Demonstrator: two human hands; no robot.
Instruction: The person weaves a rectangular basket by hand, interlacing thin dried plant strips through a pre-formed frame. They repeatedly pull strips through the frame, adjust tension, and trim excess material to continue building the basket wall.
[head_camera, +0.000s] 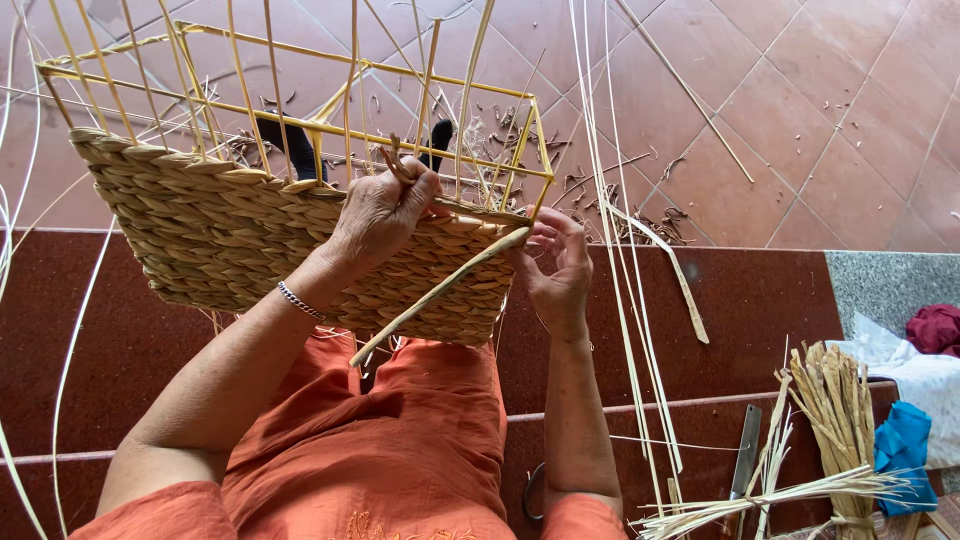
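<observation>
A half-woven straw basket (230, 235) on a yellow wire frame (300, 120) rests over my lap. My left hand (385, 210) lies on the basket's woven rim and pinches a twisted straw strand (398, 165) between the upright wires. At the basket's right corner, my right hand (555, 265) holds the end of a long flat straw strand (440, 292) that slants down across the woven side. A thin silver bracelet (300, 300) sits on my left wrist.
Long loose straw strips (625, 300) hang at the right. A bundle of straw (835, 420) lies at the lower right beside a metal blade (745, 455), blue cloth (905, 445) and dark red cloth (935, 328). Straw scraps litter the red tiled floor (780, 120).
</observation>
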